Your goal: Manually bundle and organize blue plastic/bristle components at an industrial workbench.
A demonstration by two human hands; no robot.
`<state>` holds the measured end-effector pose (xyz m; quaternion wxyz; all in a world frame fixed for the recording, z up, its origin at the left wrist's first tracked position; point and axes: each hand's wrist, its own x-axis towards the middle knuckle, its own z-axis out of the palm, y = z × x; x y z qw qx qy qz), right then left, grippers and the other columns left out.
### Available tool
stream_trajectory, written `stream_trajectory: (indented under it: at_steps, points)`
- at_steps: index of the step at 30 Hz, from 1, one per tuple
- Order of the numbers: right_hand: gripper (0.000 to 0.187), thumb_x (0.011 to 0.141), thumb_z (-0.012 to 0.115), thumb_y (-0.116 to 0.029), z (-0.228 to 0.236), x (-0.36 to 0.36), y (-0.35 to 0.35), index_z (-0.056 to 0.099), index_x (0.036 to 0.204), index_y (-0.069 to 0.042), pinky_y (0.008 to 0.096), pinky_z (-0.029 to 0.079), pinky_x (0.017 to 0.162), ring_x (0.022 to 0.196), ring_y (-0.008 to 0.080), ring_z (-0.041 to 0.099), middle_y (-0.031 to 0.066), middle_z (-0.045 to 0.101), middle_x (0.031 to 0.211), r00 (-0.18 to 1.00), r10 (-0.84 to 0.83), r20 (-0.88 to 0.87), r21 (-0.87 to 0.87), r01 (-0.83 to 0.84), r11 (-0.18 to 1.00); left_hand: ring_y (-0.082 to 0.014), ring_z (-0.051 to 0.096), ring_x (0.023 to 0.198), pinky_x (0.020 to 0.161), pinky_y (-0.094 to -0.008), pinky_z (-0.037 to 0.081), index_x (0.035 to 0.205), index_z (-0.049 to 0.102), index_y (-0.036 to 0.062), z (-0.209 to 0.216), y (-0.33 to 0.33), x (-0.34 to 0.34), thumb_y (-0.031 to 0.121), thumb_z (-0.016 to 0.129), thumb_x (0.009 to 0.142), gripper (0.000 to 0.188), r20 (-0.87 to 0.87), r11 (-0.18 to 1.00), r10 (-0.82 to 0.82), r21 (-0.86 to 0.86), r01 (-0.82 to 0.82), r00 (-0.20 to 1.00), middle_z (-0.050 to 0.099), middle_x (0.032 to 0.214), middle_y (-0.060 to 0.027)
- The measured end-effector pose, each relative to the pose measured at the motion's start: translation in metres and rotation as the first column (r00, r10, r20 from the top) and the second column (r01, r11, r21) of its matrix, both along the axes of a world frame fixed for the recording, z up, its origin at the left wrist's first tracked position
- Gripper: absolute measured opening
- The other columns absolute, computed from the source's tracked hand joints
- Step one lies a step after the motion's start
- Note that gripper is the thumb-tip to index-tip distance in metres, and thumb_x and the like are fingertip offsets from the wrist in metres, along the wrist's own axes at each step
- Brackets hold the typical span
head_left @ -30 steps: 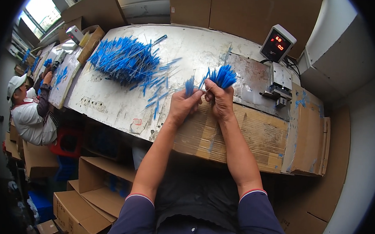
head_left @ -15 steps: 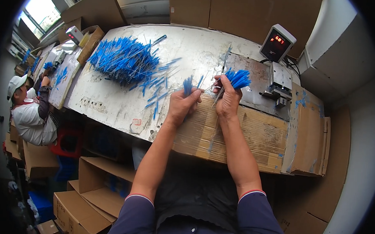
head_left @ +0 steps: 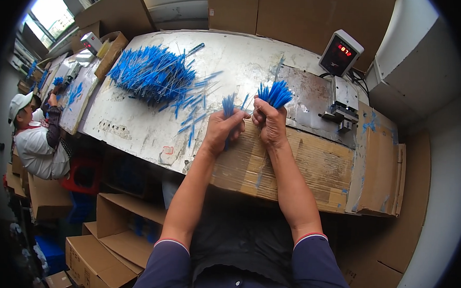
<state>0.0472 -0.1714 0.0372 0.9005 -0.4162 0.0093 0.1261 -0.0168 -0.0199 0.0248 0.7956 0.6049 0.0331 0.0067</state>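
Note:
My left hand is closed round a small bunch of thin blue brushes, whose bristly ends stick up above the fingers. Close beside it, my right hand grips a fuller bunch of the same brushes, blue ends fanned upward. The fingertips of both hands nearly meet, and one brush stands up in the gap between the bunches. A large heap of blue brushes with thin wire stems lies on the worktable to the left, with loose ones scattered toward my left hand.
A flat cardboard sheet covers the table's near edge under my hands. At the right stand a small metal clamping machine and a counter with a red display. Cardboard boxes sit below left; a co-worker works farther left.
My right hand has moved left, nearer my left hand, and its bunch now points more upright. The left hand has barely shifted. The counter's display has changed.

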Motion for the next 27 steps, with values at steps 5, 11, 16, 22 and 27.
stream_trajectory:
  at_steps: [5, 11, 16, 22, 27]
  points:
    - [0.018, 0.083, 0.080, -0.010, 0.0006, -0.0022, -0.0002, 0.069, 0.095, -0.003, 0.0250, 0.032, 0.044, 0.049, 0.0055, 0.044, -0.0039, 0.057, 0.068, 0.999, 0.039, 0.007, -0.036, -0.039, 0.999, -0.0074, 0.055, 0.053, 0.048, -0.0202, 0.040, 0.100, 0.074, 0.0036, -0.0028, 0.0009, 0.0008, 0.025, 0.068, 0.100, 0.022, -0.013, 1.000, -0.014, 0.002, 0.014, 1.000, 0.068, 0.072, -0.0035]
    - [0.020, 0.085, 0.083, -0.012, -0.0021, -0.0019, 0.0021, 0.069, 0.096, -0.004, 0.0247, 0.033, 0.045, 0.049, 0.0055, 0.046, -0.0031, 0.060, 0.070, 0.993, 0.062, 0.099, -0.095, -0.052, 0.994, -0.0086, 0.054, 0.051, 0.047, -0.0210, 0.040, 0.096, 0.073, 0.0042, -0.0033, 0.0041, 0.0023, 0.024, 0.068, 0.100, 0.021, -0.046, 0.999, -0.048, -0.005, 0.048, 0.998, 0.067, 0.070, -0.0051]
    - [0.020, 0.085, 0.084, -0.013, -0.0067, 0.0014, 0.0030, 0.070, 0.095, -0.004, 0.0244, 0.034, 0.047, 0.051, 0.0059, 0.047, -0.0029, 0.061, 0.071, 0.985, 0.078, 0.152, -0.137, -0.057, 0.989, -0.0089, 0.054, 0.050, 0.046, -0.0212, 0.040, 0.095, 0.072, 0.0044, -0.0036, 0.0052, 0.0023, 0.025, 0.067, 0.101, 0.022, -0.062, 0.998, -0.061, -0.018, 0.060, 0.996, 0.067, 0.069, -0.0055]
    - [0.017, 0.085, 0.083, -0.011, -0.0004, 0.0025, -0.0021, 0.070, 0.093, -0.005, 0.0245, 0.035, 0.048, 0.052, 0.0058, 0.048, -0.0030, 0.061, 0.071, 0.979, 0.129, 0.159, -0.241, -0.088, 0.967, -0.0084, 0.054, 0.051, 0.047, -0.0211, 0.040, 0.097, 0.071, 0.0048, -0.0010, 0.0026, 0.0002, 0.026, 0.067, 0.101, 0.022, -0.058, 0.999, -0.033, 0.020, 0.034, 0.998, 0.067, 0.069, -0.0043]
    - [0.010, 0.087, 0.078, -0.009, -0.0029, -0.0004, 0.0009, 0.069, 0.086, -0.005, 0.0254, 0.034, 0.044, 0.051, 0.0067, 0.049, -0.0018, 0.061, 0.069, 0.992, 0.028, 0.122, -0.236, 0.001, 0.972, -0.0063, 0.053, 0.054, 0.048, -0.0201, 0.039, 0.102, 0.072, 0.0038, 0.0013, -0.0018, 0.0008, 0.024, 0.067, 0.102, 0.021, -0.050, 0.999, -0.012, 0.037, 0.014, 0.999, 0.066, 0.072, -0.0015]
